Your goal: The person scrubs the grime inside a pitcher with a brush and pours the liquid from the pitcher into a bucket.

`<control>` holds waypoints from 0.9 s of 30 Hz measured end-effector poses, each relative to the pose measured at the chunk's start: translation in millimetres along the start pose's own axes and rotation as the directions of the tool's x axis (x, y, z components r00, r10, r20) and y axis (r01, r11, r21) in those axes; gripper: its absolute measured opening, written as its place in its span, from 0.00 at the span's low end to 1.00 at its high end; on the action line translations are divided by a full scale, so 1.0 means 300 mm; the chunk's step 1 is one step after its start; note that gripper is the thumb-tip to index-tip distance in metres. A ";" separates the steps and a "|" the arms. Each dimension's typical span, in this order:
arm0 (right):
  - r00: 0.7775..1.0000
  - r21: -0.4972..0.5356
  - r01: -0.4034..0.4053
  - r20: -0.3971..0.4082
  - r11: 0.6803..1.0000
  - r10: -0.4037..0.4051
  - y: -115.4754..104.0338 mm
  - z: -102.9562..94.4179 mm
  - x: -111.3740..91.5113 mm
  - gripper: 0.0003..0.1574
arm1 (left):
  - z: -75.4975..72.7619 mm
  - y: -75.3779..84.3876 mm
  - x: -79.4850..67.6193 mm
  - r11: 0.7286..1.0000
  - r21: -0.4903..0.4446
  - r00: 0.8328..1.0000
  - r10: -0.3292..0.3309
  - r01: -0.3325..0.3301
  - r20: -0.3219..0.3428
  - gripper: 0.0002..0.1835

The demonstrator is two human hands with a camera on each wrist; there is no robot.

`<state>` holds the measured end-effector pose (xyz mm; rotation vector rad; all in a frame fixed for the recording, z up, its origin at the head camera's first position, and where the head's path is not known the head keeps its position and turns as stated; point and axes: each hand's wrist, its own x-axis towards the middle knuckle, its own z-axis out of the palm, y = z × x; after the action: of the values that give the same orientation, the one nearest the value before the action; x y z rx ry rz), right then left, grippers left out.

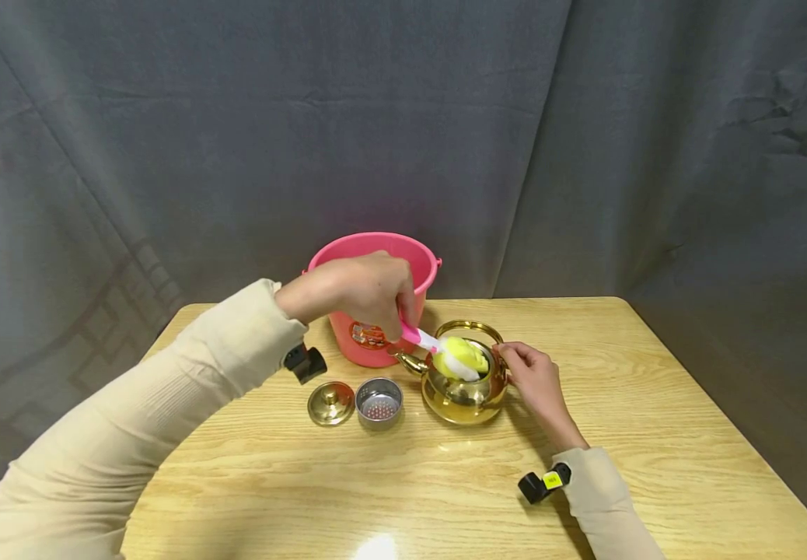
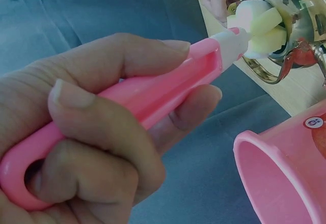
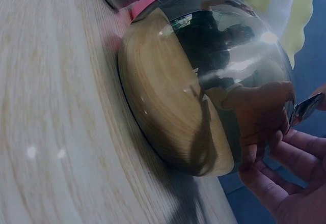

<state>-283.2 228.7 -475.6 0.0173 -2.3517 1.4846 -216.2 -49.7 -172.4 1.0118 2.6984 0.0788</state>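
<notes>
My left hand (image 1: 378, 288) grips the pink handle of a sponge brush (image 2: 175, 81), its fingers curled round it in the left wrist view. The brush's yellow and white sponge head (image 1: 461, 359) sits in the mouth of a shiny gold teapot (image 1: 462, 404), with part of it above the rim. How deep the rest goes is hidden. On the teapot's right side, my right hand (image 1: 532, 377) pinches the base of the raised hoop handle (image 1: 473, 325). Some of its fingertips touch the round body in the right wrist view (image 3: 204, 81). The teapot stands upright, spout toward the left.
Left of the teapot, a perforated metal strainer (image 1: 379, 404) stands beside the gold lid (image 1: 330, 403). Behind them is a pink bucket (image 1: 375, 358), partly covered by my left hand. A grey curtain (image 1: 403, 117) hangs beyond the wooden table (image 1: 445, 498).
</notes>
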 end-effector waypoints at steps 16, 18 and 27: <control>1.000 -0.031 0.008 0.008 0.999 -0.008 0.012 0.003 0.006 0.24 | 0.005 -0.005 0.010 0.997 -0.011 0.997 -0.072 0.072 -0.008 0.08; 1.000 -0.038 0.017 0.009 0.999 -0.016 0.010 0.001 0.005 0.26 | 0.005 -0.006 0.013 0.997 -0.009 0.997 -0.075 0.075 -0.009 0.08; 1.000 -0.031 0.021 0.013 0.999 -0.020 0.000 0.004 0.007 0.25 | 0.004 -0.010 0.020 0.998 -0.018 0.998 -0.057 0.057 -0.017 0.06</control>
<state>-285.7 228.0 -475.5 0.0428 -2.3770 1.4425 -222.2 -48.1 -175.4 0.9330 2.7349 0.1011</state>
